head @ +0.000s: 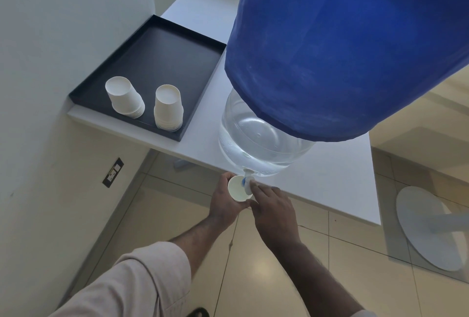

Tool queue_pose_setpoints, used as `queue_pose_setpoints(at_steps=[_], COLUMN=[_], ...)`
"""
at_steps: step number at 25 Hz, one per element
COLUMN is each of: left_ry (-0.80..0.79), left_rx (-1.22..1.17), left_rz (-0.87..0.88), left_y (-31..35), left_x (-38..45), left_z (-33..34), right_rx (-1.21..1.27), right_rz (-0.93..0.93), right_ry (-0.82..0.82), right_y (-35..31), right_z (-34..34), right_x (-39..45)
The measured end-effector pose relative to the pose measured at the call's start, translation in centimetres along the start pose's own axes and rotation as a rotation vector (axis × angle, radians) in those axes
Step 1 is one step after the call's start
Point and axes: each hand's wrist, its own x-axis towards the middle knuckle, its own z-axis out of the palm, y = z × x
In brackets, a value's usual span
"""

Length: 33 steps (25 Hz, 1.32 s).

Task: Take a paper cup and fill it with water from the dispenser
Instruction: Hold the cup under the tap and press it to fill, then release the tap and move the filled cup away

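My left hand (224,205) wrapped round the paper cup (237,189) under the tap (247,181), my right hand (272,211) – fingers on the tap lever, grip unclear – dispenser (256,136) above

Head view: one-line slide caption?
Left hand holds a paper cup under the dispenser tap while the right hand works it; spare cup stacks wait on a black tray.

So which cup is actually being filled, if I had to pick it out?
Find the big water jug under its blue cover at the table's edge. Below its tap, the left hand holds one paper cup. Unlike the two upside-down stacks on the black tray, it is single, upright and off the table.
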Motion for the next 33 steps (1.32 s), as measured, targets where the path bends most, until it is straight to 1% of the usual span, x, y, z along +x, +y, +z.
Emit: queue_pose_setpoints(at_steps=[3, 6, 10, 14, 20, 27, 33], left_ry=[0.010, 0.009, -0.011, -0.031, -0.050, -0.068, -0.088], left_rx=[-0.005, 0.005, 0.012, 0.027, 0.010, -0.010, -0.001], left_rz=[-0.007, -0.010, -0.028, -0.067, -0.089, -0.083, -0.096], left_y=[0.0, 0.2, 0.0, -0.5, -0.9, -0.8, -1.7], left_x=[0.0, 0.0, 0.0, 0.0, 0.0, -0.1, -1.6], left_z=[0.1, 0.1, -0.2, -0.7, -0.6, -0.4, -1.7], right_rx=[0.158, 0.303, 0.501, 0.611, 0.665, 0.707, 0.767], right_rz=[0.088, 0.252, 0.429, 0.567, 0.618, 0.667, 0.682], right_ry=[0.087, 0.148, 0.156, 0.096, 0.022, 0.008, -0.025], right_y=[0.2, 0.7, 1.5, 1.5, 1.2, 1.3, 0.3], right_z=[0.4, 0.9, 1.6, 2.2, 2.6, 2.6, 3.5], right_x=[-0.5, -0.6, -0.6, -0.7, -1.1, -1.6, -1.4])
